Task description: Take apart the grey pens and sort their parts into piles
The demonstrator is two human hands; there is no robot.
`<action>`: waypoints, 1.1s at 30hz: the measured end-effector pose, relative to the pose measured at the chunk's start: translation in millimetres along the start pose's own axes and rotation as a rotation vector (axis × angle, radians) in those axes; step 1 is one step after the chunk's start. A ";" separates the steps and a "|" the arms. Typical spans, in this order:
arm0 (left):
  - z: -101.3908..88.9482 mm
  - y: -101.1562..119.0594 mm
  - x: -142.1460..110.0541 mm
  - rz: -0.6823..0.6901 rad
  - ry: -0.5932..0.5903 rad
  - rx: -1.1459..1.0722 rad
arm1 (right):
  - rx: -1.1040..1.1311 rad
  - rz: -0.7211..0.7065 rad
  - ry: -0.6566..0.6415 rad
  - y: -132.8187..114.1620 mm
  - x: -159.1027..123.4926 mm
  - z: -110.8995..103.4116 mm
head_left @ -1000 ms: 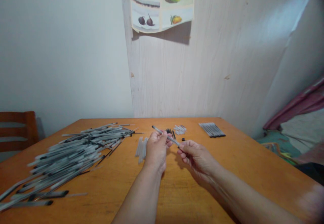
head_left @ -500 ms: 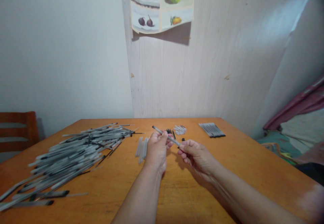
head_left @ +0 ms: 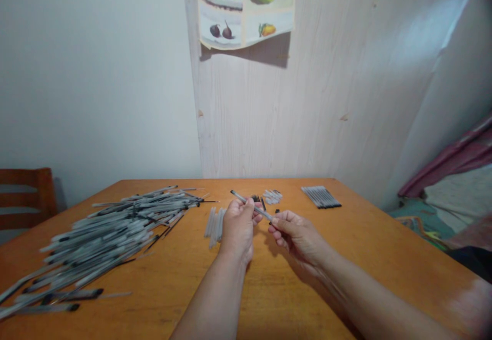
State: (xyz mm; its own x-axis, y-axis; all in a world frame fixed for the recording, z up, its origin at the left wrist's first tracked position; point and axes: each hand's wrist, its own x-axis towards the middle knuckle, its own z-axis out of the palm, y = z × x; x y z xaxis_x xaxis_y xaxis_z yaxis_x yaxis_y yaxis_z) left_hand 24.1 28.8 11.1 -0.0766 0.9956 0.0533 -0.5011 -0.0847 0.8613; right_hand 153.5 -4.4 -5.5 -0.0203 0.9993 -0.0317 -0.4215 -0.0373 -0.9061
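A slim pen point(head_left: 261, 211) with a clear barrel and dark ends is held slanted above the table, between both hands. My left hand point(head_left: 239, 227) is closed around its middle, thumb on top. The fingers of my right hand point(head_left: 294, 230) pinch its lower right end. Behind the hands lie small dark pen parts point(head_left: 258, 200), a heap of short clear caps point(head_left: 272, 196) and a single small black piece point(head_left: 277, 211). Several clear empty barrels point(head_left: 213, 226) rest beside my left hand, partly covered by it.
A big loose pile of pens point(head_left: 115, 232) spreads over the left of the wooden table point(head_left: 284, 299). At the back right, a neat row of pens point(head_left: 321, 197) lies side by side. A wooden chair point(head_left: 26, 196) stands left, and bedding point(head_left: 461, 191) is at right.
Almost nothing differs. Both hands keep their grip on the pen, and the view has shifted very slightly.
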 end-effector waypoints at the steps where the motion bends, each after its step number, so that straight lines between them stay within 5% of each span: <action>1: -0.2 0.1 0.4 -0.001 0.004 0.005 | -0.009 -0.004 -0.004 1.0 0.5 -0.2; 33: -0.9 -1.5 0.3 0.043 -0.083 0.099 | -0.180 -0.074 -0.019 11.4 7.6 -7.3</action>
State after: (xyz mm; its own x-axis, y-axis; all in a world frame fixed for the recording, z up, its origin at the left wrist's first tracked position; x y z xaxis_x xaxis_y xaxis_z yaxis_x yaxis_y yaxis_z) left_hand 24.0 29.2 9.4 -0.0226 0.9914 0.1291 -0.4107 -0.1270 0.9029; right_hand 155.2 2.8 -19.1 -0.0127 0.9989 0.0442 -0.2531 0.0395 -0.9666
